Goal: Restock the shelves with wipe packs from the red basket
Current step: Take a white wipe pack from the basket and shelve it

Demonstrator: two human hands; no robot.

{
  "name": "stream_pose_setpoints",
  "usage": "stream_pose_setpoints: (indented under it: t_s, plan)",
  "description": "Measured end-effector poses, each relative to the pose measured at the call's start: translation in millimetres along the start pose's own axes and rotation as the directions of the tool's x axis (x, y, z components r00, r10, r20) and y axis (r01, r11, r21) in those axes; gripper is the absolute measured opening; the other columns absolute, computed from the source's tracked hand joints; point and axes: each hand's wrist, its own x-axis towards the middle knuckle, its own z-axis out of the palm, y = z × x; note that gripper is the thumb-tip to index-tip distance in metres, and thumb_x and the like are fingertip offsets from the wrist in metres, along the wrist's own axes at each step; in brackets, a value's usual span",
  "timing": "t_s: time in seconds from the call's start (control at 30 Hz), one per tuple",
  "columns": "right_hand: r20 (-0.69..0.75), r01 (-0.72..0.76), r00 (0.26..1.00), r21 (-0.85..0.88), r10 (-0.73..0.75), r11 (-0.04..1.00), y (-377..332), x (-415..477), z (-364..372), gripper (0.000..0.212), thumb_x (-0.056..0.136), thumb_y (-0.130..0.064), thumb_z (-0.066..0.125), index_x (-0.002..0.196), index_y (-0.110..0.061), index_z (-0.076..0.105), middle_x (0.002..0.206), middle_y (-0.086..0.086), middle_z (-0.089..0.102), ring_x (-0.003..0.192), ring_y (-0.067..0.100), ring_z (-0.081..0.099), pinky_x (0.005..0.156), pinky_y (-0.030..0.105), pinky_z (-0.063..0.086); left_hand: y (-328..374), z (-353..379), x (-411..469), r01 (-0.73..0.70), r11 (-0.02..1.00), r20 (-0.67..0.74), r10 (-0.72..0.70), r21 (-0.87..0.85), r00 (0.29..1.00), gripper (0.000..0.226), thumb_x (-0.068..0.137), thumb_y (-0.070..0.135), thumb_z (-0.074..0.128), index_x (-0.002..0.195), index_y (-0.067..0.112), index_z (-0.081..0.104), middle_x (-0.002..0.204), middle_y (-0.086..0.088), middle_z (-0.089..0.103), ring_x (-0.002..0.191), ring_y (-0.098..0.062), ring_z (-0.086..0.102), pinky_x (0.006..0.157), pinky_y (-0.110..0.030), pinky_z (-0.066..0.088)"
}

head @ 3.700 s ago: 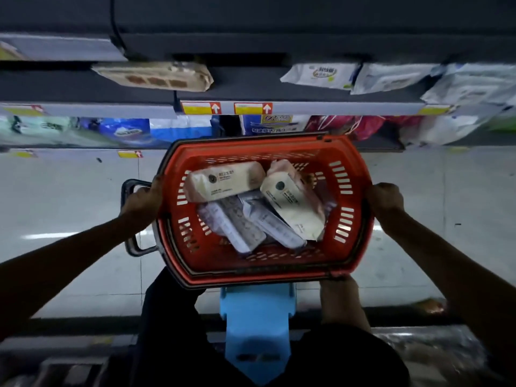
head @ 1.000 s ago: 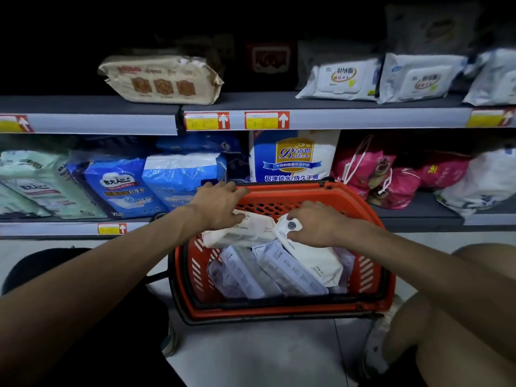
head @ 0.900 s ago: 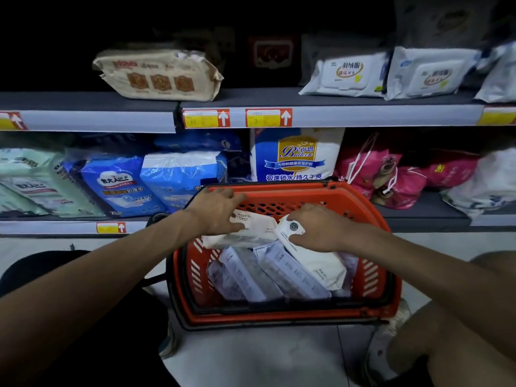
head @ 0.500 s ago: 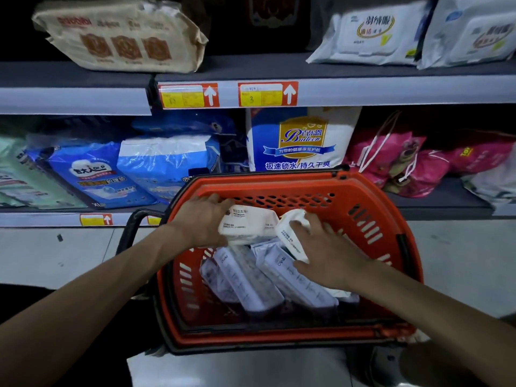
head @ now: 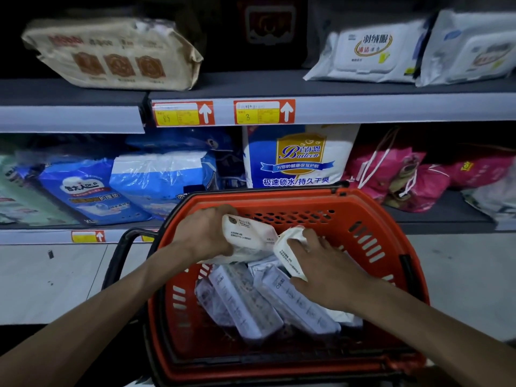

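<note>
1. Head view, nearest first: the right hand (head: 326,272) has slid up the second cream pack (head: 290,255) in the last half second. Its fingers now curl over the crumpled top end, with the thumb along the side.
2. The left hand (head: 203,236) has closed round one end of the cream wipe pack (head: 248,233) and tipped it up off the pile. Both packs look ready to lift out, so shelving is probably about to begin.
3. Both are soft, cream, printed pouches, touching each other above grey packs (head: 245,300) in the red basket (head: 391,219).
4. Beyond, the upper shelf (head: 251,85) holds white wipe packs (head: 363,51) at the right.
</note>
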Motion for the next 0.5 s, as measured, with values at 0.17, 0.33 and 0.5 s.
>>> stream_pose_setpoints:
  t_s: [0.17, 0.33, 0.5]
  plan:
    - [-0.004, 0.010, 1.000, 0.143, -0.009, 0.990, 7, -6, -5, 0.077, 0.099, -0.049, 0.054, 0.160, -0.021, 0.016, 0.158, 0.005, 0.021, 0.139, 0.031, 0.040, 0.106, 0.044, 0.043, 21, -21, -9, -0.049, 0.996, -0.148, 0.037, -0.075, 0.988, 0.081, 0.058, 0.049, 0.094, 0.129, 0.037, 0.057, 0.100, 0.012, 0.070, 0.086, -0.013, 0.065, 0.071, -0.030, 0.050]
    - [-0.060, -0.005, 0.998, 0.292, 0.023, 0.956, 13, -11, -18, 0.071, 0.099, -0.048, 0.055, 0.159, -0.025, 0.023, 0.154, -0.002, 0.042, 0.138, 0.025, 0.045, 0.110, 0.039, 0.039, 27, -46, -21, 0.035, 0.923, -0.169, -0.107, -0.383, 0.980, 0.075, 0.056, 0.048, 0.098, 0.121, 0.032, 0.062, 0.100, 0.012, 0.071, 0.086, -0.008, 0.069, 0.071, -0.035, 0.061]
    - [-0.218, -0.006, 0.961, 0.600, 0.171, 0.800, 14, -18, -41, 0.038, 0.099, -0.049, 0.058, 0.131, -0.029, 0.056, 0.120, -0.010, 0.067, 0.108, 0.012, 0.063, 0.085, 0.031, 0.048, 33, -76, -38, 0.083, 0.783, -0.149, -0.220, -0.617, 0.964, 0.054, 0.059, 0.037, 0.099, 0.103, 0.028, 0.070, 0.087, 0.005, 0.078, 0.068, -0.008, 0.075, 0.058, -0.028, 0.058]
